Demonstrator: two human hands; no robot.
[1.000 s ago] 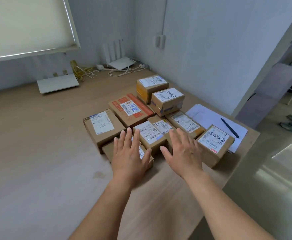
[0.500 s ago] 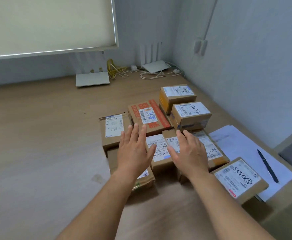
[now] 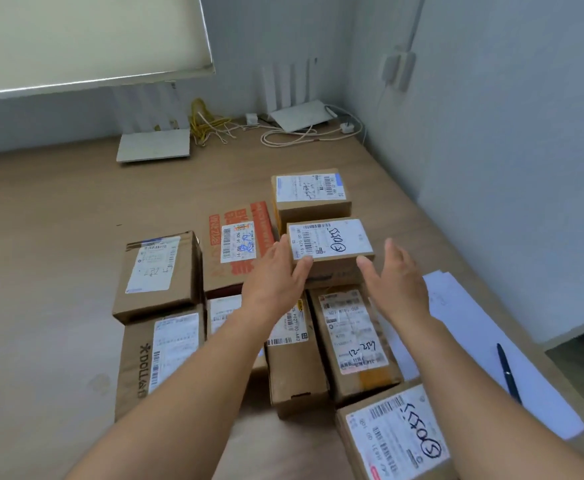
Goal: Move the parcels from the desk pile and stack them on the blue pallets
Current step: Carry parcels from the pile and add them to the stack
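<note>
The left hand [image 3: 273, 278] was spread flat, its thumb touching the near left corner of the white-labelled parcel [image 3: 330, 249], grasping nothing. That parcel sat on the table [image 3: 41, 254] among other parcels. The right hand [image 3: 396, 282] hovered released just right of it, apparently without contact.

Soft even daylight — slight motion blur, wide-angle bending at edges
</note>
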